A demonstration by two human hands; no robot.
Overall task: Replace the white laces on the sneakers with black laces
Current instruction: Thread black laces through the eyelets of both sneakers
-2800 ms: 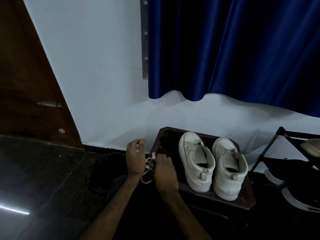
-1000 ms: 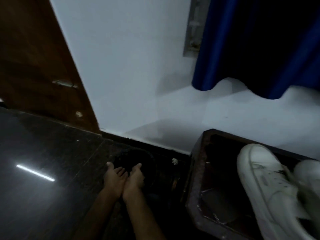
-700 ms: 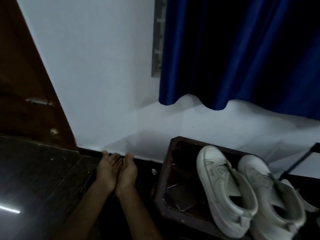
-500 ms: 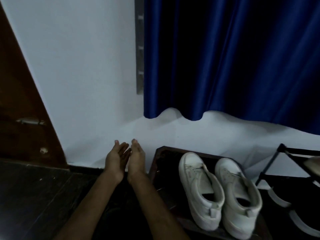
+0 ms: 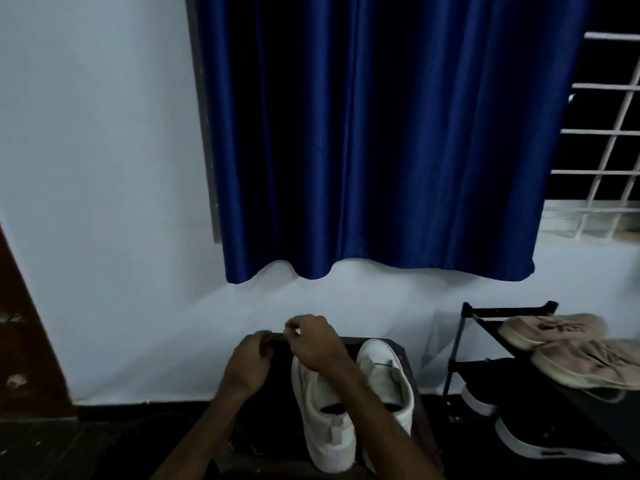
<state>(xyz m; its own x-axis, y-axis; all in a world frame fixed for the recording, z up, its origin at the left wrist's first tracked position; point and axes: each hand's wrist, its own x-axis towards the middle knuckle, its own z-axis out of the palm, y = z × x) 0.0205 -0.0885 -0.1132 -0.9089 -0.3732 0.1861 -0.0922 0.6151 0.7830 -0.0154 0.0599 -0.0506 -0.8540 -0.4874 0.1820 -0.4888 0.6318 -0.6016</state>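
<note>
Two white sneakers stand side by side on a dark wooden stool (image 5: pixel 424 431), heels toward me; neither shows a lace. The left sneaker (image 5: pixel 322 403) is partly covered by my right forearm, and the right sneaker (image 5: pixel 388 375) is beside it. My right hand (image 5: pixel 311 344) hovers over the left sneaker's toe, fingers curled, pinching a thin dark lace with a small pale tip (image 5: pixel 297 330). My left hand (image 5: pixel 249 362) is just to its left over the stool's far corner, fingers curled on the same dark strand, which is hard to make out in the dim light.
A black shoe rack (image 5: pixel 464 341) stands at the right, with beige shoes (image 5: pixel 571 344) on top and black white-soled shoes (image 5: pixel 540 434) below. A blue curtain (image 5: pixel 374 133) hangs on the white wall. A brown door (image 5: pixel 20 341) is at the left, above dark floor.
Both hands came back from the dark bin on the floor at the left, where they were open and together. They now sit curled over the stool's far left corner. The view swung right.
</note>
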